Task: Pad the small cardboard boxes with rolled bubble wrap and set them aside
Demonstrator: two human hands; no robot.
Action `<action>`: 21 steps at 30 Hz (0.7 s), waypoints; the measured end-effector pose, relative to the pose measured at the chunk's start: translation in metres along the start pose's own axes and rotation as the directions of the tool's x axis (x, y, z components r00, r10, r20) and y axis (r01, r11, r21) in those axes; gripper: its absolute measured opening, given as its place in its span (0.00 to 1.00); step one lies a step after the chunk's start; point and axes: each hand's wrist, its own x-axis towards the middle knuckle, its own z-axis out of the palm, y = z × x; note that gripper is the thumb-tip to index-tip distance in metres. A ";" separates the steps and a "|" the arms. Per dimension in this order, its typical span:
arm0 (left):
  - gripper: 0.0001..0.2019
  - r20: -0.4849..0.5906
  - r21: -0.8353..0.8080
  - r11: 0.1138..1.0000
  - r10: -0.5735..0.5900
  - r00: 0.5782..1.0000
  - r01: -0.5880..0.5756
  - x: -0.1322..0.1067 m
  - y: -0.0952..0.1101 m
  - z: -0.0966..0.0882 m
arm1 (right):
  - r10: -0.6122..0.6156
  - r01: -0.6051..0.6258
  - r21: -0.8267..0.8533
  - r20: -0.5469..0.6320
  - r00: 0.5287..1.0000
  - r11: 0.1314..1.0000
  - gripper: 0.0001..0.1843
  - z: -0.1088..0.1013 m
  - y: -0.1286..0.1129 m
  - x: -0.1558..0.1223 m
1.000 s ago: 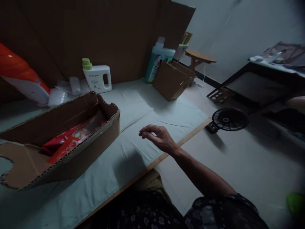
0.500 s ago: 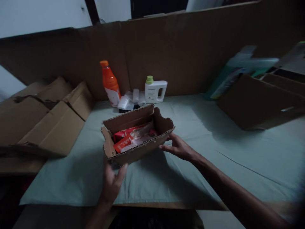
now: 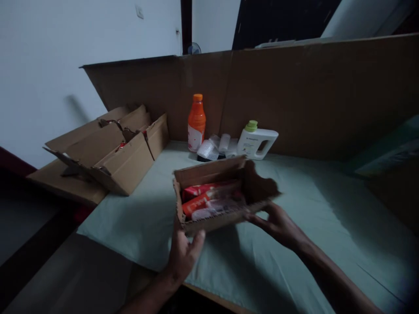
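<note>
An open-topped cardboard box (image 3: 216, 223) is held tilted over the cloth, between my two hands. My left hand (image 3: 183, 255) grips its near left corner, thumb toward the front wall and the other fingers partly hidden by the box. On the right, my right hand (image 3: 276, 223) holds the lower right end, with the thumb along the near wall and the remaining fingers under or behind it. Inside the box lie red and orange packets (image 3: 196, 204) and a clear plastic-wrapped item (image 3: 218, 209), slightly blurred.
Several cardboard boxes (image 3: 134, 161) stand at the left edge of the cloth-covered table (image 3: 147, 226). At the back are an orange bottle (image 3: 197, 120), clear plastic cups or rolls (image 3: 209, 149) and a white jug (image 3: 252, 144) with a green cap. A cardboard panel (image 3: 294, 96) rises behind them.
The view has turned left, so the table items appear farther right and more of the left boxes shows. Both hands still hold the box, which appears moved leftward relative to the table.
</note>
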 end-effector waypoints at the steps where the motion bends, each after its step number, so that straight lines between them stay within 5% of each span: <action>1: 0.36 -0.050 0.011 1.000 0.013 0.999 -0.013 0.008 -0.005 -0.010 | -0.070 0.066 0.069 0.059 0.996 0.995 0.23 0.015 -0.006 0.027; 3: 0.37 -0.175 0.036 0.998 0.050 0.983 -0.044 0.027 -0.013 -0.029 | -0.151 0.132 0.188 0.089 0.985 0.973 0.26 0.047 -0.017 0.082; 7: 0.43 -0.297 0.079 0.996 0.071 0.952 -0.050 0.058 -0.032 -0.052 | -0.121 0.126 0.140 -0.043 0.992 0.982 0.31 0.112 -0.033 0.159; 13: 0.46 -0.188 -0.143 0.987 -0.105 0.977 0.079 0.080 -0.053 -0.052 | -0.153 0.153 0.066 -0.002 0.988 0.986 0.37 0.192 -0.031 0.156; 17: 0.46 -0.212 -0.146 0.985 -0.118 0.970 0.088 0.117 -0.052 -0.047 | -0.215 0.215 0.008 0.072 0.974 0.977 0.47 0.206 -0.032 0.158; 21: 0.44 -0.254 -0.029 0.999 -0.030 0.967 0.023 0.166 -0.055 -0.041 | -0.176 0.183 -0.088 0.078 0.981 0.979 0.50 0.210 -0.046 0.195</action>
